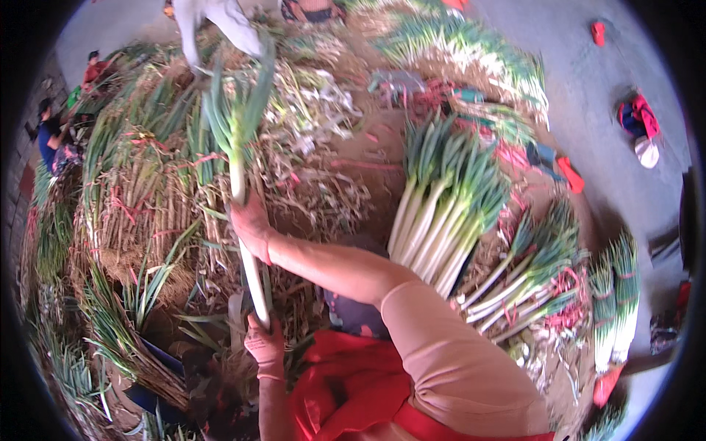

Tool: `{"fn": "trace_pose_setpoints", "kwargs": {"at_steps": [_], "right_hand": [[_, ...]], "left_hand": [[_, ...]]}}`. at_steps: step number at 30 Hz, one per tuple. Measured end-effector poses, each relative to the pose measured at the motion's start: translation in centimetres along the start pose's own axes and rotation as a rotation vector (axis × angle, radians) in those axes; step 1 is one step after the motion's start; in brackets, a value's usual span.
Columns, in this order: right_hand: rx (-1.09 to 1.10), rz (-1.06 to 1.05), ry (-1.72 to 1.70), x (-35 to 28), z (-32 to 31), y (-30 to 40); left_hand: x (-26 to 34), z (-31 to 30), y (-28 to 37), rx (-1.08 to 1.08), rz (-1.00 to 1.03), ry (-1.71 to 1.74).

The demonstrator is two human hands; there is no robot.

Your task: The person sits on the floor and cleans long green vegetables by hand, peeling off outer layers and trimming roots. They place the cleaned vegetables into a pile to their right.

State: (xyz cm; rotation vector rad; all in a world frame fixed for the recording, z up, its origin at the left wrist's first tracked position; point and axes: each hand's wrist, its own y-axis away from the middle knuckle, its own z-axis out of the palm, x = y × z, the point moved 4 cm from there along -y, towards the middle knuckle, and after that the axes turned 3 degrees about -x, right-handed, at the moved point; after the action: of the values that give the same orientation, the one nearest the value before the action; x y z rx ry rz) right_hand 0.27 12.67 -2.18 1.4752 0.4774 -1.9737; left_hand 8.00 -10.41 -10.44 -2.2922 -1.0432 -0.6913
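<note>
A single green onion stalk (pixel 237 176) stands before me, its green leaves fanned at the top and its white shaft slanting down. My right hand (pixel 251 223), in a pinkish work glove, grips the shaft about midway. Below it, my gloved left hand (pixel 265 344) is closed around the white lower end, hiding the root tip. To the right of my right forearm lies a row of peeled green onions (pixel 436 220) with clean white shafts. Unpeeled green onions (pixel 127 342) with brown outer leaves lean to the left of my left hand.
Bundles of unpeeled onions (pixel 149 204) tied with pink strips cover the left. Stripped leaves (pixel 314 105) litter the earth ahead. More peeled onions (pixel 518 292) and bound bundles (pixel 615 297) are at right. Two people sit at far left; another person's pale-clothed legs (pixel 220 25) appear ahead.
</note>
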Motion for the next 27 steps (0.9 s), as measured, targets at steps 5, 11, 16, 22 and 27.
{"fn": "trace_pose_setpoints", "kwargs": {"at_steps": [5,11,16,22,27], "right_hand": [[-0.037,-0.084,-0.393,-7.0,-0.1,0.2],[-0.164,-0.106,-0.545,-14.9,-11.5,1.0],[-0.132,-0.19,-0.436,-22.7,-28.0,5.2],[0.662,-0.227,0.155,-13.2,-52.1,8.8],[0.822,0.492,1.162,7.2,-59.4,18.6]], "left_hand": [[-12.9,6.8,11.1,-0.493,0.167,-0.62],[-24.7,8.5,13.7,-0.473,0.066,-0.586],[-19.1,8.4,12.6,-0.604,-0.207,-0.337],[-20.3,9.2,13.7,-0.736,-0.348,-0.233],[-14.4,8.2,11.5,-0.789,-0.359,-0.124]]}}
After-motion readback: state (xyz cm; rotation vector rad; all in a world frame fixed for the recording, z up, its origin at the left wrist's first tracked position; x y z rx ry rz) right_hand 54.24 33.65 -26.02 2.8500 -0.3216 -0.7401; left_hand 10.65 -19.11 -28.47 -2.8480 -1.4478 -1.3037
